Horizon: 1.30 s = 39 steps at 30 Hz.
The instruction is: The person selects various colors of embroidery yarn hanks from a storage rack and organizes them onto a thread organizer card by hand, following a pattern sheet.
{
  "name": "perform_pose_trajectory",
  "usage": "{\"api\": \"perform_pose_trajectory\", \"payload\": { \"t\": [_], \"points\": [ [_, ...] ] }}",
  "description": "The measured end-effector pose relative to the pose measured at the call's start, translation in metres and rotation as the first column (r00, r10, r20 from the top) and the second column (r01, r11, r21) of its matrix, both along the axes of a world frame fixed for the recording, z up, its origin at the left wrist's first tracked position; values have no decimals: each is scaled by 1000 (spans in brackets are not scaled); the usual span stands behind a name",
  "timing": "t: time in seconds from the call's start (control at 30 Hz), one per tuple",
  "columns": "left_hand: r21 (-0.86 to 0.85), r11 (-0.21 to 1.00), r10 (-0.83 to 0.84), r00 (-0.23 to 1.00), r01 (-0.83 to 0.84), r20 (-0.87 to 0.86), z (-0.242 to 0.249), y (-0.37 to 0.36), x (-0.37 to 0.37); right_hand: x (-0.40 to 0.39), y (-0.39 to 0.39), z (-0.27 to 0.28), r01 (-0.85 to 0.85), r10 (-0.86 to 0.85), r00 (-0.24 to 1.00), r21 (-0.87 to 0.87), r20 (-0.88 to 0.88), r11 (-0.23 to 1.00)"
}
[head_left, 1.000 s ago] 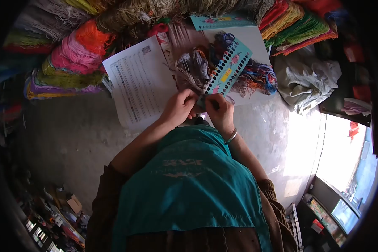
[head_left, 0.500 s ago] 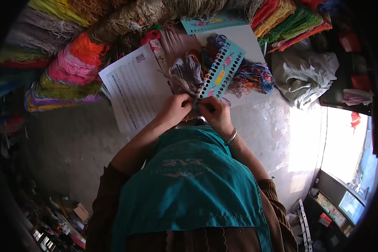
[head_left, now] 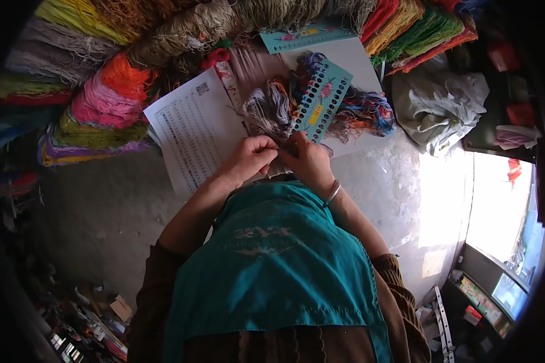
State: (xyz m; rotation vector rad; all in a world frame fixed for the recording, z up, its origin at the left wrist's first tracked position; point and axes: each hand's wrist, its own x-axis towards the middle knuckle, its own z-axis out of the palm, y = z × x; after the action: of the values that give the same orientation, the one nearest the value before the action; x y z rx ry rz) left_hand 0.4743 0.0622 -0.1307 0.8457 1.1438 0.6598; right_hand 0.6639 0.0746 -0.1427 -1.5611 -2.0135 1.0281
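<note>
My left hand (head_left: 252, 160) is closed in a pinch, its fingertips close to those of my right hand (head_left: 309, 160). Fine strands of thread (head_left: 278, 134) run down to the fingertips of both hands; the exact grip is partly hidden by the fingers. Just beyond my right hand lies a teal thread card (head_left: 322, 100) with rows of holes, a yellow label and pink flowers. Threads are looped through the holes on its left edge. Beside it is a grey bundle of thread (head_left: 266, 107), and a blue and red bundle (head_left: 369, 112) lies to its right.
A printed chart sheet (head_left: 191, 124) lies left of the threads. A second teal card (head_left: 306, 37) rests on a white board (head_left: 360, 60). Stacked yarn skeins (head_left: 100, 103) surround the back and left, with green ones (head_left: 421, 36) at right. A pale plastic bag (head_left: 439, 112) sits right.
My right hand has turned and shifted slightly up, now covering the lower end of the thread card. My left hand stays nearly in place, still pinched close by.
</note>
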Motion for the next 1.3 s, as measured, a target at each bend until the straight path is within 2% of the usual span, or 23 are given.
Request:
{"api": "perform_pose_trajectory", "payload": {
  "t": [0.13, 0.23, 0.3, 0.33, 0.37, 0.43, 0.47, 0.5, 0.53, 0.57, 0.6, 0.67, 0.7, 0.77, 0.8, 0.83, 0.87, 0.93, 1.03, 1.2, 1.23, 1.27, 1.3],
  "points": [
    [-100, 992, -67, 987, 82, 145, 0, 4, -5, -1, 6, -3, 17, -16, 1000, -17, 22, 1000],
    [-104, 993, -42, 994, 53, 98, -2, 13, -3, 3, 12, 2, 40, -32, 998, -136, 56, 990],
    [101, 964, -215, 945, 245, -245, -4, 18, 4, 10, 17, 0, -20, -20, 987, -246, -160, 969],
    [333, 896, -155, 910, 294, -386, -14, 15, 8, 12, 17, -1, -20, -19, 987, -245, -159, 969],
    [335, 895, -155, 910, 294, -385, -12, 15, 10, 14, 17, -3, -40, -24, 976, -288, -216, 957],
    [299, 853, -228, 821, 428, -524, -7, 16, 13, 16, 17, -4, -56, -36, 963, -327, -268, 943],
    [403, 805, -177, 825, 435, -537, -11, 16, 14, 16, 16, -5, -51, -36, 966, -323, -258, 945],
    [405, 804, -178, 826, 435, -535, -13, 17, 11, 16, 16, -4, -47, -35, 968, -319, -247, 946],
    [160, 953, -236, 962, 257, -134, -14, 21, 4, 16, 17, -3, -46, -36, 969, -319, -246, 947],
    [-167, 971, -121, 953, 172, 277, -13, 22, -3, 16, 19, -1, -62, -5, 976, -301, -219, 952],
    [-355, 933, 92, 922, 51, 375, -2, 23, -14, 16, 21, 1, -78, 24, 981, -285, -191, 955],
    [-427, 904, 233, 809, 25, 539, 6, 25, -48, 14, 25, 14, -97, 54, 989, -320, -141, 942],
    [-478, 878, 299, 764, 13, 571, 18, 27, -69, 14, 26, 17, -119, 91, 992, -356, -92, 927],
    [-347, 938, 228, 737, 9, 636, 27, 29, -117, 17, 26, 15, -156, 127, 986, -332, -109, 930],
    [-324, 945, 237, 758, -35, 608, 37, 30, -138, 17, 26, 13, -196, 165, 978, -306, -125, 932],
    [-376, 906, 381, 759, -194, 528, 52, 26, -150, 16, 26, 13, -202, 170, 977, -307, -127, 930],
    [-269, 956, 262, 750, -115, 608, 53, 29, -175, 15, 26, 12, -196, 175, 980, -306, -96, 931],
    [-212, 960, 269, 800, -181, 536, 70, 28, -193, 14, 26, 11, -197, 186, 980, -304, -66, 932],
    [-209, 911, 408, 705, -355, 580, 84, 35, -226, 12, 26, 8, -190, 194, 981, -296, -19, 936],
    [-136, 841, 468, 578, -523, 669, 94, 53, -266, 12, 26, 3, -198, 204, 979, -238, 1, 951],
    [-19, 902, 317, 631, -432, 708, 78, 58, -281, 12, 25, 1, -200, 206, 979, -237, 1, 951],
    [-18, 901, 318, 630, -434, 708, 78, 59, -277, 12, 24, 0, -199, 208, 978, -216, 19, 956],
    [-46, 777, 535, 620, -628, 574, 78, 60, -272, 12, 24, 0, -199, 209, 977, -196, 35, 960]
  ]
}}
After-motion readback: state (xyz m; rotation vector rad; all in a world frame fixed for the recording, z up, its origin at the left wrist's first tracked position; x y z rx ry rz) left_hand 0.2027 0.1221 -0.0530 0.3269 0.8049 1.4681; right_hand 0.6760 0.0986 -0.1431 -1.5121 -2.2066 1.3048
